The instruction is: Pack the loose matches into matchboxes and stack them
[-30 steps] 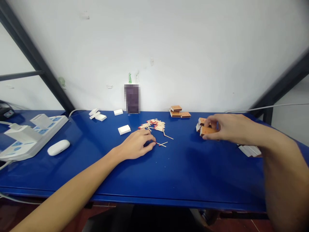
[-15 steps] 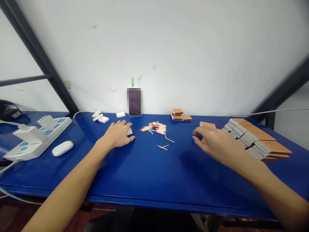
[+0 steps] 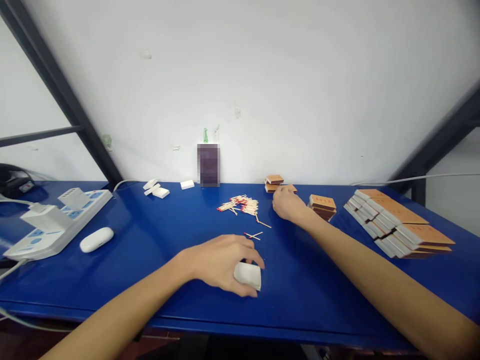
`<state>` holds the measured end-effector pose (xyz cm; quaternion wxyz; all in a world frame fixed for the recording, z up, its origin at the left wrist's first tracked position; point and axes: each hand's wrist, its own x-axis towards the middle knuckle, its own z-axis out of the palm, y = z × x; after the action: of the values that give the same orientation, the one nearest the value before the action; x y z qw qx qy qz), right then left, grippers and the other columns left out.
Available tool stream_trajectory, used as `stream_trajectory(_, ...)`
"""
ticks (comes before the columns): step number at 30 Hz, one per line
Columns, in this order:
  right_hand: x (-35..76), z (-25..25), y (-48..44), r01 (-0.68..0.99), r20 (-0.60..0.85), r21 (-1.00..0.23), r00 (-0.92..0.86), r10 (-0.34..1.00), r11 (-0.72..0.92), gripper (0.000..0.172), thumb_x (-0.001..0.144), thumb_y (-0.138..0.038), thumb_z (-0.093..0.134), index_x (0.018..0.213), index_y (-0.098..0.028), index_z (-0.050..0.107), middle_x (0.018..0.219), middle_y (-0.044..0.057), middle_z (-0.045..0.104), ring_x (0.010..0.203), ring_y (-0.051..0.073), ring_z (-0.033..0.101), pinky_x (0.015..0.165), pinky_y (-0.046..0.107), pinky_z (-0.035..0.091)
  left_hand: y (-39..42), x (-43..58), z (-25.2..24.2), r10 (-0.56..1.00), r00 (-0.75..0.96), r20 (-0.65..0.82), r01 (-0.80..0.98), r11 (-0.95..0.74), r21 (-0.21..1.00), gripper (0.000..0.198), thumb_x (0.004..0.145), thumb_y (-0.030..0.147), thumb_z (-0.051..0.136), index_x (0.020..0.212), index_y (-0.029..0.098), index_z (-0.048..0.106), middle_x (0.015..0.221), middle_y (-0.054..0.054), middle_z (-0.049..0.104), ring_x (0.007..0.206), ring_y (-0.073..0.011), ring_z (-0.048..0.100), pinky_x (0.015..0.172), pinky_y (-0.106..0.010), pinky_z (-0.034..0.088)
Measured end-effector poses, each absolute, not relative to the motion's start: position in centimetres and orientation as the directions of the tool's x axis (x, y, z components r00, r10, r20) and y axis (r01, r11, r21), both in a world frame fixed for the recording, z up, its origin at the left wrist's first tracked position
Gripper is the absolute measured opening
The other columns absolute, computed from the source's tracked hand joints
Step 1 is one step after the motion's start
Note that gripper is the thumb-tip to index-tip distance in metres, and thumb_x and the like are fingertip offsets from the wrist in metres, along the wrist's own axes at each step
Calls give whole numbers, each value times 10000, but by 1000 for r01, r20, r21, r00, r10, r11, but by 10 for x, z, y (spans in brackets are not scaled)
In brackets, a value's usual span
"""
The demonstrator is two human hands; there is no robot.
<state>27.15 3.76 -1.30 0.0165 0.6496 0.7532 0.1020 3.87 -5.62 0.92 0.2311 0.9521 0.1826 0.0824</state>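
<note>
My left hand [image 3: 221, 260] is closed round a small white box tray [image 3: 248, 275] near the front of the blue table [image 3: 157, 265]. My right hand [image 3: 287, 204] reaches to the back, its fingers curled on a brown matchbox sleeve [image 3: 288, 188] beside a short stack of such sleeves [image 3: 273, 182]. A heap of red-tipped matches [image 3: 242, 203] lies between the hands, with two loose matches [image 3: 254, 235] closer to me.
A low stack of brown boxes [image 3: 321, 205] and a long slanted row of boxes [image 3: 397, 222] lie at the right. White trays [image 3: 156, 189] sit at the back left. A power strip [image 3: 56, 215] and a white earbud case [image 3: 96, 239] lie at the left.
My left hand picked up the white tray from beside the match heap and drew it toward me. My right hand left the brown stack and moved to the sleeves at the back.
</note>
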Motion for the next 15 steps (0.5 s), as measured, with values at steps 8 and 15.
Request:
stream_trajectory(8, 272, -4, 13, 965, 141, 244, -130, 981, 93, 364, 934, -131, 390, 1200, -14, 608, 1160, 288, 632, 1084, 323, 627, 874, 396, 496, -41, 37, -1, 548, 800, 244, 251, -675, 694, 378, 768, 404, 791, 1088, 224, 696, 1054, -44, 677, 968, -185, 613, 898, -324, 461)
stream_trajectory(15, 280, -7, 26, 964, 150, 263, -82, 985, 40, 348, 911, -66, 378, 1105, 52, 641, 1060, 326, 650, 1025, 359, 643, 845, 417, 477, -29, 26, 0, 528, 687, 499, 201, -798, 569, 152, 808, 285, 720, 907, 172, 698, 879, -48, 682, 825, -171, 613, 789, -315, 477)
